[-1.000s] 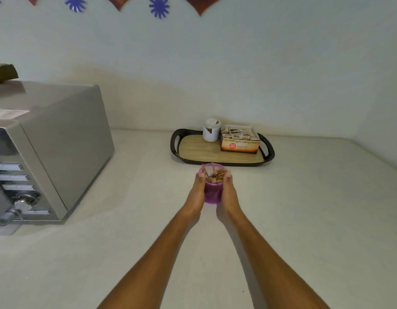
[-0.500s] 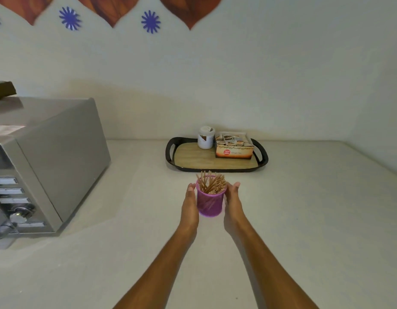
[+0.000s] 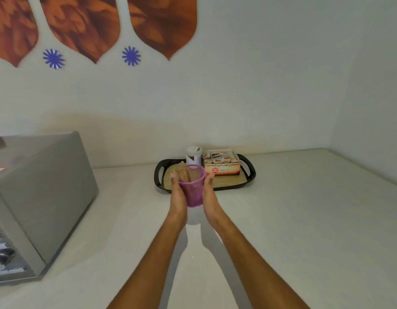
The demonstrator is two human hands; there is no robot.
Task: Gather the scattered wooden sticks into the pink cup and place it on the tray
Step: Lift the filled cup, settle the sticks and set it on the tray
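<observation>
Left hand: the left hand (image 3: pixel 178 198) is pressed flat against the left wall of the pink cup (image 3: pixel 192 188), fingers straight and reaching up to the rim.
Right hand: the right hand (image 3: pixel 210 195) is laid against the opposite wall, fingers likewise extended, so the cup is sandwiched between 2 palms rather than wrapped by curled fingers.
Pink cup: it is carried off the counter (image 3: pixel 304 219), a soft shadow being cast on the surface just beneath it; it is tipped a little away from the camera.
Wooden sticks: a bundle of wooden sticks (image 3: pixel 181 175) is seen inside the cup, leaning toward its left side, blurred through the translucent wall.
Position: the cup is held at the near edge of the tray (image 3: pixel 248 175), its rim overlapping the tray's wooden floor in this view; whether it is over the tray or just short of it cannot be told.
Tray: black with 2 handle cut-outs, set near the back wall.
On the tray: a small white canister (image 3: pixel 193 155) is stood at the back, just behind the cup, and an open box of sachets (image 3: pixel 222 165) is sat beside it to the right.
Head view, left side: a grey microwave (image 3: pixel 36 192) is parked on the counter, well apart from the hands.
Wall: orange leaf-shaped decorations (image 3: pixel 81 25) and 2 blue flower stickers (image 3: pixel 131 55) are fixed above.
</observation>
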